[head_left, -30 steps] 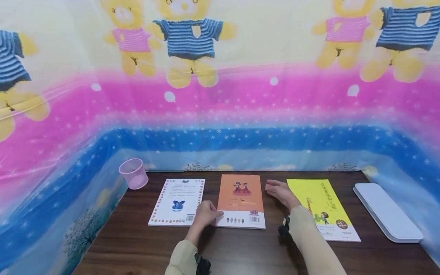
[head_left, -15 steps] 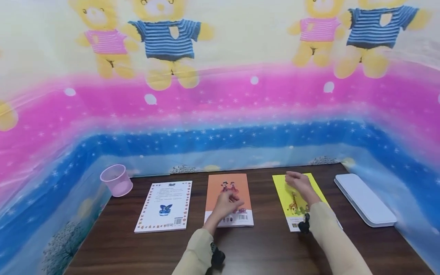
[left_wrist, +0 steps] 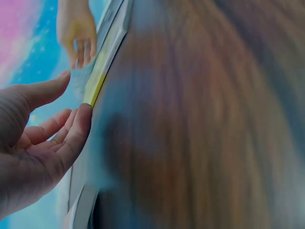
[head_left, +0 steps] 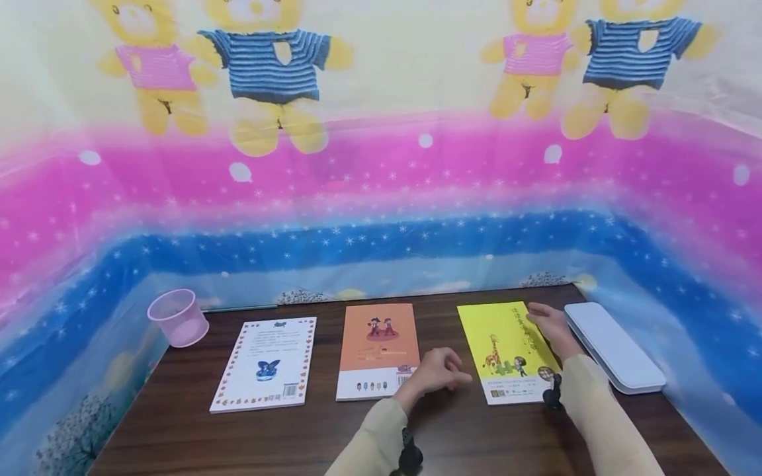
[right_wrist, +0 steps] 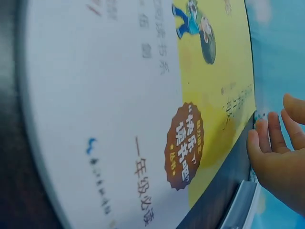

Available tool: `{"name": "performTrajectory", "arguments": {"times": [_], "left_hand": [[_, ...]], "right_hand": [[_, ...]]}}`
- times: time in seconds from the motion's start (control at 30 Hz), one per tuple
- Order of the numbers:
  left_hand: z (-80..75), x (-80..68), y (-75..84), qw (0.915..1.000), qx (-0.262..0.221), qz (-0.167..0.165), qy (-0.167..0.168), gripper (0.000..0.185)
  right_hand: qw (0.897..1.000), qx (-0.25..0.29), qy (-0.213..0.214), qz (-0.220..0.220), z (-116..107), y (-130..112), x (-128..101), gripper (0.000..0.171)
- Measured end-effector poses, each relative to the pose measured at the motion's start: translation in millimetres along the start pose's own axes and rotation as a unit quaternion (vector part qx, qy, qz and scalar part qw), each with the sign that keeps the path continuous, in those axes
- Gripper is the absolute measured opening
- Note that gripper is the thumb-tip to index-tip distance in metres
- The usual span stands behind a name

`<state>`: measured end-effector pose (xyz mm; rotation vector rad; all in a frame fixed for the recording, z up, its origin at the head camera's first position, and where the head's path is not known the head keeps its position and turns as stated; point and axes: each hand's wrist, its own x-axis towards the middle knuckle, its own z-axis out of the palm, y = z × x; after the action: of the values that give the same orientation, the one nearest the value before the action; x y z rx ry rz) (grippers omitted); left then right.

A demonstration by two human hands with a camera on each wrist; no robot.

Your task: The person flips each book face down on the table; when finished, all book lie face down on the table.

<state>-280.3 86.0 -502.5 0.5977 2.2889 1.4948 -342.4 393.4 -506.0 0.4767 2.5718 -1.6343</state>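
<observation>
A yellow book (head_left: 491, 334) with a giraffe picture lies flat on the table, its white lower band toward the front. My right hand (head_left: 556, 330) is at this book's right edge; the right wrist view shows its fingers loosely bent, with nothing between them. Between the yellow book and the orange book (head_left: 372, 350), my left hand (head_left: 437, 371) hovers over the wood near the orange book's lower right corner. In the left wrist view its thumb and fingers (left_wrist: 78, 129) stand apart and hold nothing. A white book (head_left: 268, 357) with a butterfly picture lies farther left.
A white case (head_left: 619, 347) lies right of the yellow book, close to the right hand. At the back left corner stands a pink cup (head_left: 181, 320). Printed cloth (head_left: 357, 218) surrounds the dark wooden table (head_left: 286, 443) at the back and sides.
My left hand has left the orange book's lower left corner and moved right, past its right side. The right hand has passed over the yellow book to its right edge. The view has turned rightward.
</observation>
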Motion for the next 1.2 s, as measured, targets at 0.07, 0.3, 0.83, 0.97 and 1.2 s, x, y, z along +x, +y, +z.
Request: {"name": "performTrajectory", "arguments": {"times": [0.07, 0.3, 0.83, 0.97, 1.2], "left_hand": [[5.9, 2.3, 2.0, 0.9999, 0.002, 0.003, -0.012, 0.035], [13.7, 12.1, 4.7, 0.9984, 0.053, 0.015, -0.016, 0.034], [39.1, 13.3, 14.1, 0.9743, 0.214, 0.059, -0.039, 0.06], [46.5, 6.8, 19.1, 0.9743, 0.223, 0.03, 0.003, 0.057], [55.3, -7.1, 26.0, 0.9715, 0.214, -0.04, 0.094, 0.042]], "right_hand": [[1.0, 0.0, -0.001, 0.005, 1.0, 1.3, 4.1, 0.057], [0.998, -0.019, -0.052, -0.002, 12.8, -6.9, 12.2, 0.062], [0.996, 0.02, -0.069, 0.061, 16.7, -2.7, 0.3, 0.069], [0.997, -0.001, -0.068, 0.037, 12.7, -4.4, -0.5, 0.066], [0.996, -0.001, -0.081, 0.04, 14.6, -7.8, 4.0, 0.063]]}}
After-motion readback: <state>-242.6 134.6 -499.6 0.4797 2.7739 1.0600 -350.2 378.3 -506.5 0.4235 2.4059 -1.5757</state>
